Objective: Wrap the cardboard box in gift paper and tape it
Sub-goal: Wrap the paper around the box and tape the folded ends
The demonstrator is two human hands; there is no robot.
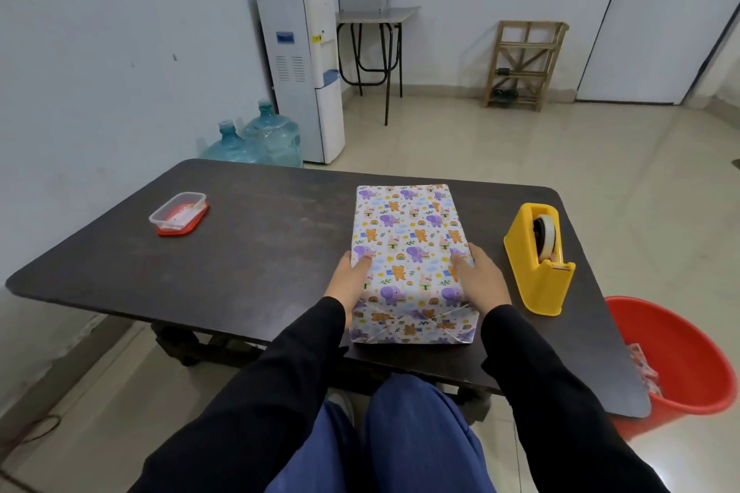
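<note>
The wrapped box (408,252) lies flat, long axis pointing away from us; our left hand (353,277) and right hand (480,276) grip its long sides.

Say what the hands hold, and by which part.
Both hold the box: the left hand grips its left side, the right hand its right side, toward the end nearest the person, thumbs on top.

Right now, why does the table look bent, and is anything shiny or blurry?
Head view: the wide lens bows the table edges and the door at right. Head view: a faint sheen lies on the table, and a bright glare spot sits on the floor at lower right. Head view: the box looks sharp, with no blur.
</note>
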